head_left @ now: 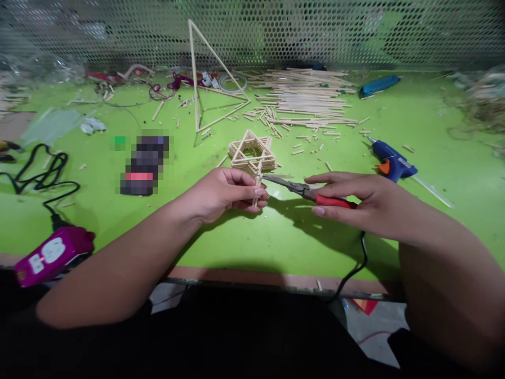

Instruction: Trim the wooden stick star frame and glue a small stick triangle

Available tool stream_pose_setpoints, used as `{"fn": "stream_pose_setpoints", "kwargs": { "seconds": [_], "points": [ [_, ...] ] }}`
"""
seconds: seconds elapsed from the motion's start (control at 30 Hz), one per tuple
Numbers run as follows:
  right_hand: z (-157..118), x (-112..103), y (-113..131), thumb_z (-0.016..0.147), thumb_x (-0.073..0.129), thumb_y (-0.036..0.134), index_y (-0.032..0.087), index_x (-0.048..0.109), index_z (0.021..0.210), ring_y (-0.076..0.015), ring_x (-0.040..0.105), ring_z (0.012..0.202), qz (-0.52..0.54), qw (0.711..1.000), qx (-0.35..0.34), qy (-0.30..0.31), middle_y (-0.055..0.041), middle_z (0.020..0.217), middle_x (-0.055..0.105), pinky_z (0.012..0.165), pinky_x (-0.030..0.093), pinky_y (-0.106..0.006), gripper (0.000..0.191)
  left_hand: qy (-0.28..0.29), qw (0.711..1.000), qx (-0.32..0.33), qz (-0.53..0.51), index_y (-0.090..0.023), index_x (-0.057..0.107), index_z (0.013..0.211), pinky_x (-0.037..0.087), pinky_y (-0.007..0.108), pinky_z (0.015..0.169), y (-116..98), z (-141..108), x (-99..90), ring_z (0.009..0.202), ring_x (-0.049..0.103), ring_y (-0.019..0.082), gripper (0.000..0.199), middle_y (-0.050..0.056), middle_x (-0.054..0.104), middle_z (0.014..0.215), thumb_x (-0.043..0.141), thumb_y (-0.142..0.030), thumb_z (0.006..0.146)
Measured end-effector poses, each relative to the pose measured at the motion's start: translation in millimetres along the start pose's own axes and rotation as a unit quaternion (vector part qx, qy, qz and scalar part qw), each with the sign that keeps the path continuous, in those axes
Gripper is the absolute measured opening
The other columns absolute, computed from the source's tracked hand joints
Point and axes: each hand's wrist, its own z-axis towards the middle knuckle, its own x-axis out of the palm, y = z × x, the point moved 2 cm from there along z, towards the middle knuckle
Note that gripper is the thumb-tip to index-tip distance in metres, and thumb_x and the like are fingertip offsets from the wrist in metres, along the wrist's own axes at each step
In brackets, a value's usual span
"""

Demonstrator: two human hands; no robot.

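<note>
Between its thumb and fingers, my left hand (229, 192) pinches a few short wooden sticks (256, 193), held roughly upright. My right hand (355, 202) grips the red handles of a pair of scissors (303, 190). The dark blades point left, and their tips are at the upper part of the sticks; whether they touch cannot be made out. Just behind my left hand, a star-shaped stack of sticks (252, 150) lies on the green table (244, 245).
A triangular stick frame (193, 73) stands behind. Long sticks (303, 97) lie at the back among short offcuts. A blue glue gun (394, 160) rests at right, a teal cutter (379, 86) behind it. At left are a pixelated dark object (144, 163) and a magenta power block (55, 255).
</note>
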Motion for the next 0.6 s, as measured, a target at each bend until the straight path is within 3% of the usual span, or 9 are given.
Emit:
{"fn": "stream_pose_setpoints", "kwargs": {
  "seconds": [0.27, 0.5, 0.6],
  "points": [
    [-0.8, -1.7, 0.5, 0.101, 0.075, 0.058, 0.030, 0.089, 0.102, -0.0268, 0.078, 0.101, 0.008, 1.000, 0.007, 0.009, -0.0068, 0.131, 0.081, 0.091, 0.059, -0.040, 0.031, -0.010, 1.000, -0.007, 0.017, -0.012, 0.080, 0.079, 0.072, 0.033, 0.074, 0.9, 0.0, -0.7, 0.080, 0.084, 0.024, 0.032, 0.013, 0.084, 0.086, 0.107, -0.025, 0.069],
    [2.2, -1.6, 5.6, 0.102, 0.072, 0.057, 0.027, 0.084, 0.099, -0.0231, 0.074, 0.088, 0.021, 0.999, 0.009, 0.026, -0.0067, 0.111, 0.083, 0.081, 0.056, -0.038, 0.033, -0.016, 1.000, -0.009, 0.024, -0.011, 0.081, 0.080, 0.072, 0.032, 0.072, 2.5, 0.1, -1.9, 0.077, 0.084, 0.023, 0.032, 0.014, 0.084, 0.083, 0.107, -0.025, 0.069],
    [2.6, 0.0, 2.7, 0.099, 0.074, 0.059, 0.027, 0.078, 0.096, -0.0232, 0.071, 0.079, 0.010, 0.998, 0.054, 0.024, -0.0049, 0.096, 0.081, 0.071, 0.054, -0.038, 0.032, -0.019, 0.999, -0.009, 0.034, -0.012, 0.082, 0.081, 0.073, 0.033, 0.074, 2.7, 0.6, -3.0, 0.078, 0.085, 0.024, 0.032, 0.013, 0.085, 0.085, 0.107, -0.027, 0.070]
  ]
}}
